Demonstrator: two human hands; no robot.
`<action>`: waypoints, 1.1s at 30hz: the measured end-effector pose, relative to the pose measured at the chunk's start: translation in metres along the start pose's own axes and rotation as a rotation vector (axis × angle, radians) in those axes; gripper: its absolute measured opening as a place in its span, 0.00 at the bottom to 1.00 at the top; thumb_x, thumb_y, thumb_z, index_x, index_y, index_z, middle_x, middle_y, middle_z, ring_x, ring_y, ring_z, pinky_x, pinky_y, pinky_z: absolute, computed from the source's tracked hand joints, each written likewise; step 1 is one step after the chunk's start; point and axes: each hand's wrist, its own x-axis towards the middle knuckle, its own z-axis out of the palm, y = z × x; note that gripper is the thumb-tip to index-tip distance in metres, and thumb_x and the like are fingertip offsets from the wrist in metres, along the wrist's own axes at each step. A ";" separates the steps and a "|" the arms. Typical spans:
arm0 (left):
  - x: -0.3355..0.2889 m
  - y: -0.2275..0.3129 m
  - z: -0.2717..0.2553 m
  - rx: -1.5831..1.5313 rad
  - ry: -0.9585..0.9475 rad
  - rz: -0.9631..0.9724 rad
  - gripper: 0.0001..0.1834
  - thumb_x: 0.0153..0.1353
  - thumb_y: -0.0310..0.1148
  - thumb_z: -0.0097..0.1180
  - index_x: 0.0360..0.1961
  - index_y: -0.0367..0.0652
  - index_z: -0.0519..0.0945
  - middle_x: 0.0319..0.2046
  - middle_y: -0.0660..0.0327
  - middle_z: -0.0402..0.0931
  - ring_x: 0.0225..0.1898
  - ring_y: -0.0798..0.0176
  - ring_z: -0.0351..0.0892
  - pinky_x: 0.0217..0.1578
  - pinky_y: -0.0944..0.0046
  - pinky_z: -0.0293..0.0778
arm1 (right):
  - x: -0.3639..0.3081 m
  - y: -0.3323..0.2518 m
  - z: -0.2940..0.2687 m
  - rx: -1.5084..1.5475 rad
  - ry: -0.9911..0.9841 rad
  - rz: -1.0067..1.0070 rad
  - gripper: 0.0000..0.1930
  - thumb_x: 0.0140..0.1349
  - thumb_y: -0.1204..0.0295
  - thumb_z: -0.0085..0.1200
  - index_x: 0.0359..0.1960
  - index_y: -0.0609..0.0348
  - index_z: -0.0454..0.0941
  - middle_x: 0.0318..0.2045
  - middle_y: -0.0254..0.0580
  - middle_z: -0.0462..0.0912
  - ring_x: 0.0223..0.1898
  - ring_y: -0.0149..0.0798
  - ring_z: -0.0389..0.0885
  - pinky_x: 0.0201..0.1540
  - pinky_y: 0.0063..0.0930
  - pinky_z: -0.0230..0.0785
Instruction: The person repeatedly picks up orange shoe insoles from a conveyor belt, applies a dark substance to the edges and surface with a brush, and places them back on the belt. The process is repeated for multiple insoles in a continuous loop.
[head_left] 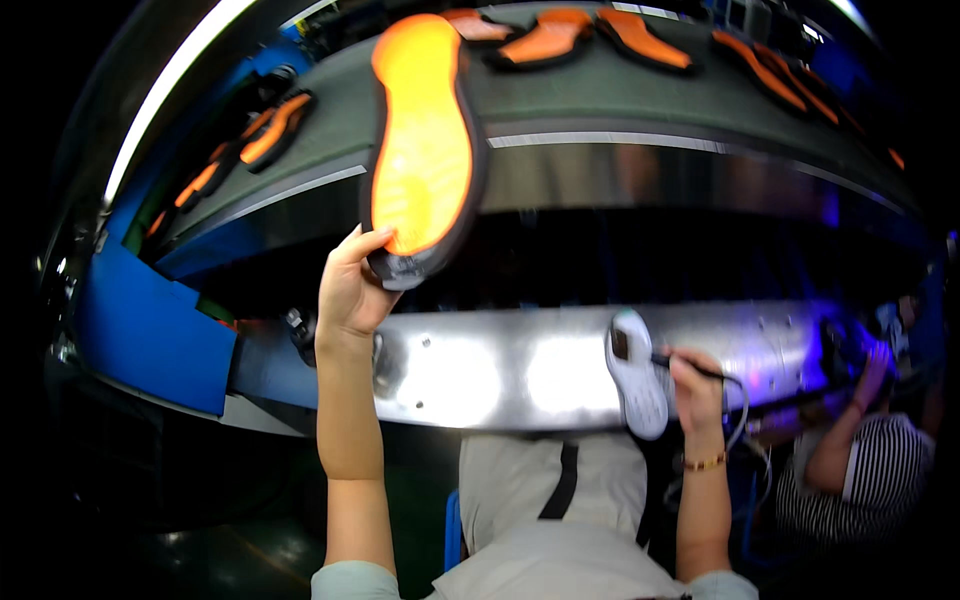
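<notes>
My left hand (pixel 355 285) is raised over the bench and grips the heel end of a shoe sole (pixel 425 140), bright orange on its face with a black rim. The thumb presses on the orange face, and the sole points away toward the conveyor. Lower on the right, my right hand (pixel 695 385) is closed round a black pen-like tool (pixel 690 366) with a cord. Its tip reaches over a white sole-shaped piece (pixel 640 395) lying on the metal bench. A dark brown patch (pixel 621 345) shows on that piece. Whether the tip touches it, I cannot tell.
A green conveyor belt (pixel 560 100) crosses the far side, carrying several orange-and-black soles (pixel 645 42). The steel bench (pixel 480 375) runs before my lap. A pale cord (pixel 742 410) hangs at the right. Beyond, another person in stripes (pixel 885 465) reaches into purple light.
</notes>
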 end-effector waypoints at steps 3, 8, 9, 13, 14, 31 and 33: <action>-0.043 -0.041 -0.024 0.290 -0.112 0.261 0.31 0.54 0.35 0.48 0.56 0.29 0.55 0.53 0.43 0.61 0.53 0.45 0.65 0.52 0.41 0.61 | -0.001 -0.011 0.010 0.029 -0.008 0.033 0.10 0.49 0.83 0.52 0.35 0.69 0.75 0.34 0.46 0.79 0.36 0.33 0.76 0.45 0.22 0.66; -0.068 -0.135 -0.036 -0.489 -0.488 0.055 0.49 0.46 0.62 0.52 0.61 0.42 0.50 0.59 0.44 0.49 0.57 0.33 0.52 0.49 0.28 0.54 | -0.008 -0.012 0.007 0.046 -0.015 0.078 0.10 0.49 0.82 0.53 0.35 0.68 0.74 0.32 0.46 0.79 0.35 0.33 0.77 0.43 0.23 0.68; -0.065 -0.147 -0.034 -0.509 -0.471 0.004 0.50 0.45 0.65 0.51 0.61 0.44 0.50 0.60 0.46 0.48 0.57 0.33 0.52 0.49 0.28 0.54 | -0.008 -0.010 0.008 0.040 -0.038 0.083 0.10 0.49 0.82 0.54 0.35 0.68 0.74 0.32 0.46 0.79 0.35 0.32 0.77 0.43 0.23 0.68; -0.057 -0.187 -0.042 -0.290 -0.391 -0.144 0.49 0.45 0.72 0.38 0.58 0.42 0.57 0.53 0.51 0.62 0.55 0.49 0.62 0.54 0.46 0.60 | -0.003 -0.010 0.034 -0.092 -0.163 0.114 0.09 0.47 0.81 0.56 0.33 0.67 0.76 0.29 0.41 0.80 0.30 0.29 0.77 0.37 0.18 0.69; -0.057 -0.197 -0.039 -0.177 -0.259 -0.161 0.49 0.46 0.73 0.35 0.58 0.43 0.57 0.53 0.51 0.63 0.55 0.52 0.62 0.55 0.51 0.60 | -0.002 -0.007 0.046 -0.183 -0.215 0.068 0.08 0.47 0.80 0.57 0.32 0.66 0.77 0.29 0.40 0.80 0.31 0.28 0.77 0.36 0.17 0.68; -0.057 -0.192 -0.033 -0.191 0.036 -0.061 0.44 0.52 0.70 0.18 0.53 0.44 0.63 0.46 0.57 0.70 0.46 0.61 0.71 0.46 0.62 0.69 | -0.045 0.004 0.075 -0.869 -0.858 -0.359 0.06 0.40 0.75 0.57 0.23 0.56 0.78 0.23 0.39 0.79 0.28 0.38 0.77 0.34 0.27 0.65; -0.062 -0.193 -0.038 -0.256 -0.052 -0.124 0.47 0.50 0.72 0.18 0.55 0.42 0.61 0.49 0.52 0.67 0.49 0.56 0.69 0.50 0.58 0.66 | -0.038 -0.011 0.076 -0.743 -0.934 -0.176 0.07 0.41 0.75 0.58 0.26 0.57 0.79 0.25 0.41 0.80 0.28 0.35 0.78 0.33 0.25 0.67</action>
